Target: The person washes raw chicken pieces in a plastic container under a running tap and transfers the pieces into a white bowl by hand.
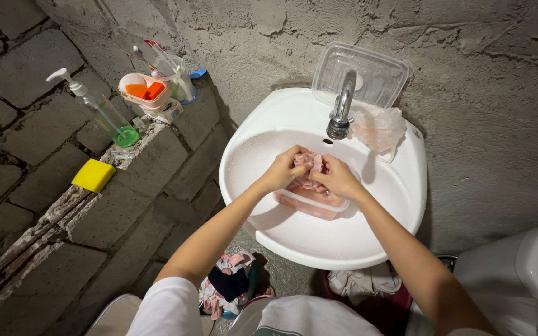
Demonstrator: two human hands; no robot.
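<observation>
**Hands working pink meat pieces over a container in a wash basin**

Head view, taking the round white ceramic basin [368, 239] as landmark. Inside its bowl sits a clear rectangular plastic container [311, 204] holding pink raw meat pieces [309, 169]. The left hand [283, 169] and right hand [339, 177] meet directly above the container, both closed around a clump of the meat, fingers curled and touching it. At the basin's rear rim stands a chrome tap [342, 106]; whether water is running cannot be told. Behind the tap a clear plastic lid [378, 74] leans against the rough grey wall; just right of the tap lies a crumpled thin plastic bag [378, 127]. Well left of the basin, on a concrete ledge, rest a yellow sponge [93, 175] and a clear pump bottle with green liquid [103, 110].

Judged progress: the container is open, the meat is in hand and partly in the container; the handling appears midway.
</observation>
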